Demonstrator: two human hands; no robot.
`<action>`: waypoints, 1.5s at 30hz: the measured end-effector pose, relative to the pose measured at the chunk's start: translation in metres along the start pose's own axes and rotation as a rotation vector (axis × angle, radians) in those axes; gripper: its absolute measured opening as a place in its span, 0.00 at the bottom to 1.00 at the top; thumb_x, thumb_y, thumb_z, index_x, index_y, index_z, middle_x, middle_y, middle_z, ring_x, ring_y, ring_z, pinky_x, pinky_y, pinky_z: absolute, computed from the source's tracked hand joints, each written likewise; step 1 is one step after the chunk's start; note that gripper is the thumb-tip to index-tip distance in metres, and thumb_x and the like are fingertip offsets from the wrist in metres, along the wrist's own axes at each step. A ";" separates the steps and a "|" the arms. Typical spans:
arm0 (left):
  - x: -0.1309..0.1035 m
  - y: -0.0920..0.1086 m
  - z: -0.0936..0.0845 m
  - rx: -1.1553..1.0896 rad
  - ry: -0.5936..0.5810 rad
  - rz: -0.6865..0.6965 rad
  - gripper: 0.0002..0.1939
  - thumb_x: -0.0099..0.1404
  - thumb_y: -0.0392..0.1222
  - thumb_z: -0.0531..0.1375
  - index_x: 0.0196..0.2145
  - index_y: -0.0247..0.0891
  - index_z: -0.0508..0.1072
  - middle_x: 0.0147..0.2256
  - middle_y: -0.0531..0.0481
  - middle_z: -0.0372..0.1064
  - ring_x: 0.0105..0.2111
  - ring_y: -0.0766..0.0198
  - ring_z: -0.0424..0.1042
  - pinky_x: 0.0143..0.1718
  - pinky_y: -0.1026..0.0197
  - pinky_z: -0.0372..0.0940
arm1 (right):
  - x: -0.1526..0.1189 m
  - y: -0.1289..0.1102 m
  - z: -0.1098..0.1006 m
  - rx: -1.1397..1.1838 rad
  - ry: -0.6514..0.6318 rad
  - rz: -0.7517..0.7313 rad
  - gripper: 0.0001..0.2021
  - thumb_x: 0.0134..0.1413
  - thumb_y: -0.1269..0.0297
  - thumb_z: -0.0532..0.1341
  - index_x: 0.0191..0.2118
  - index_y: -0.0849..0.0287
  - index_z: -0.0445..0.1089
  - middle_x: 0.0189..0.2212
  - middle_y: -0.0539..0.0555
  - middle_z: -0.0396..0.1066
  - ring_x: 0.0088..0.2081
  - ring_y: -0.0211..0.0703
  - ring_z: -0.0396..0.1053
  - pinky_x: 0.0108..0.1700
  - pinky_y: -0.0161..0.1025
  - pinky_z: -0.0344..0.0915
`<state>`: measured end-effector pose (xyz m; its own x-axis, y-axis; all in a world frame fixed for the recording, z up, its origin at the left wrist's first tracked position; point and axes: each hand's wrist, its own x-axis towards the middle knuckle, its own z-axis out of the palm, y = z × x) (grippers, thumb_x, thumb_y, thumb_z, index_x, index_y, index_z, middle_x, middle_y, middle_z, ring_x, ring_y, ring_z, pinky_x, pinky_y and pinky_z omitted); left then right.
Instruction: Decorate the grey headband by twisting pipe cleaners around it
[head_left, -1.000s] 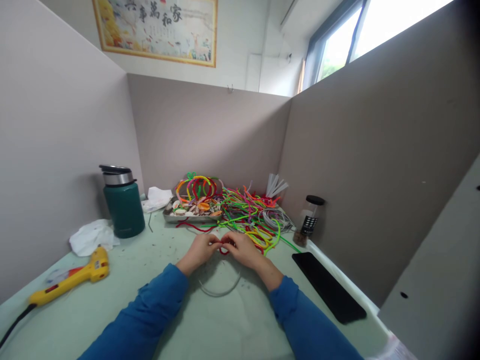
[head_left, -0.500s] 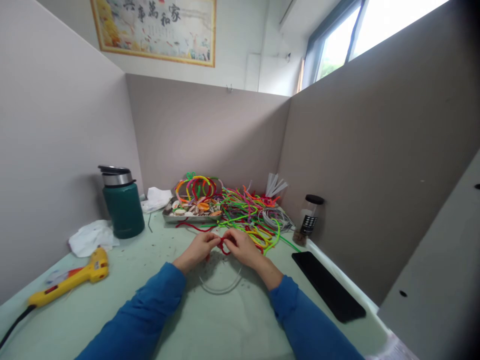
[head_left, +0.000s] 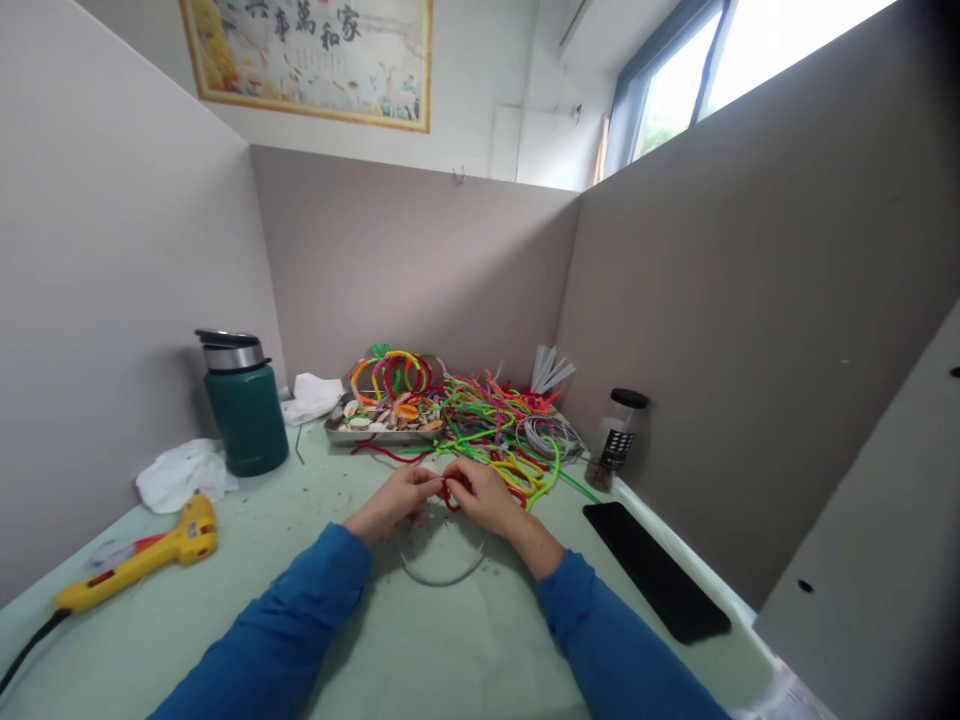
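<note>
Small red loop, close pinches, just nearer than the metal tray (head_left: 386, 437)

Pinched between thumb and fingertips of left hand (head_left: 394, 500) and right hand (head_left: 486, 497): red fuzzy stem (head_left: 454, 498), with a small loop on the near side of the tray. Impossible to tell exact placement of the hidden fingers, or any join to the pale hoop (head_left: 444, 583), farther toward the wearer from the tray. Best to grip right beside the bend, steady one side lightly, and turn the other in small, even moves. Avoid hard squeezing, for fear of flattened fuzz or a kinked loop.
</note>
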<state>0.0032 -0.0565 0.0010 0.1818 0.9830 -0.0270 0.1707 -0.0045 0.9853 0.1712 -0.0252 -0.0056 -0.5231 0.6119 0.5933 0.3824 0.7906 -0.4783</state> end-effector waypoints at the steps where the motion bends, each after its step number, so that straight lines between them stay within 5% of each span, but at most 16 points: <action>1: 0.000 0.000 0.000 -0.013 -0.010 -0.008 0.19 0.50 0.55 0.61 0.27 0.34 0.66 0.12 0.63 0.47 0.12 0.74 0.46 0.13 0.68 0.50 | 0.000 -0.001 0.000 0.003 0.002 -0.003 0.05 0.53 0.71 0.54 0.35 0.57 0.66 0.30 0.50 0.69 0.31 0.37 0.64 0.34 0.33 0.57; 25: -0.002 -0.001 0.003 -0.127 -0.122 -0.048 0.18 0.54 0.56 0.58 0.25 0.38 0.60 0.12 0.64 0.41 0.12 0.75 0.40 0.13 0.68 0.46 | 0.000 0.002 0.004 0.015 0.067 0.042 0.04 0.48 0.70 0.55 0.28 0.58 0.66 0.23 0.47 0.66 0.25 0.35 0.60 0.28 0.31 0.54; 29: 0.000 0.000 0.004 0.082 -0.043 0.053 0.13 0.55 0.50 0.56 0.27 0.36 0.65 0.14 0.61 0.50 0.13 0.73 0.48 0.15 0.67 0.49 | 0.000 0.004 0.005 0.027 0.081 0.038 0.04 0.47 0.71 0.55 0.29 0.58 0.67 0.24 0.48 0.68 0.26 0.36 0.62 0.29 0.32 0.55; 33: 0.006 -0.004 0.004 0.486 0.147 0.333 0.05 0.52 0.39 0.58 0.28 0.35 0.69 0.25 0.52 0.66 0.24 0.68 0.62 0.26 0.66 0.56 | 0.000 0.006 0.005 0.032 0.078 0.046 0.05 0.48 0.70 0.55 0.30 0.58 0.68 0.24 0.49 0.68 0.26 0.37 0.62 0.29 0.32 0.56; 37: 0.004 -0.006 0.003 0.757 0.299 0.479 0.05 0.53 0.37 0.58 0.31 0.37 0.68 0.30 0.51 0.68 0.31 0.63 0.65 0.33 0.63 0.56 | 0.000 0.006 0.006 0.044 0.077 0.053 0.05 0.48 0.70 0.55 0.30 0.59 0.68 0.24 0.49 0.68 0.26 0.36 0.62 0.29 0.32 0.56; 45: -0.004 -0.001 0.005 0.852 0.273 0.575 0.05 0.58 0.38 0.54 0.33 0.39 0.67 0.33 0.50 0.70 0.34 0.63 0.67 0.35 0.64 0.57 | 0.001 0.008 0.007 0.081 0.081 0.068 0.05 0.47 0.71 0.55 0.30 0.59 0.68 0.25 0.49 0.68 0.26 0.36 0.62 0.29 0.32 0.56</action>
<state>0.0067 -0.0612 -0.0007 0.2454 0.7997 0.5479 0.7690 -0.5047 0.3923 0.1687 -0.0187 -0.0130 -0.4336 0.6664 0.6065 0.3506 0.7448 -0.5677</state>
